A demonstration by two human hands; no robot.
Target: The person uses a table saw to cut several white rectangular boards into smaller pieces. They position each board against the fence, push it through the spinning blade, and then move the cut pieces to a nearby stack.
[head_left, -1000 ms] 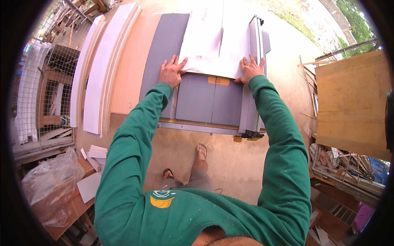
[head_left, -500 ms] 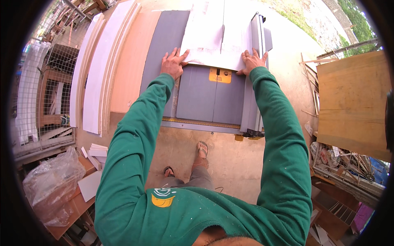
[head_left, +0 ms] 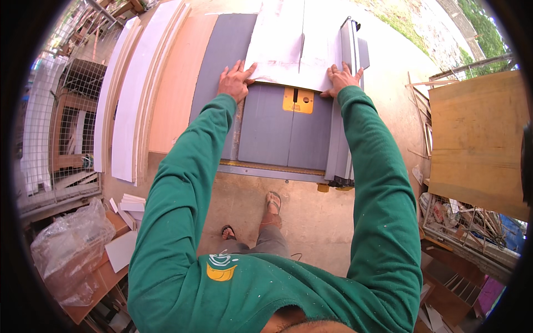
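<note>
The white panel [head_left: 277,58] has slid farther away over the table saw [head_left: 264,130], baring more of the yellow throat plate [head_left: 298,100]. It now lies flat beyond that plate, its right edge near the rip fence [head_left: 336,136]. The left hand [head_left: 234,83] and right hand [head_left: 341,81] press its near corners, fingers spread and unclenched; the right one's outer fingers reach over the fence.
</note>
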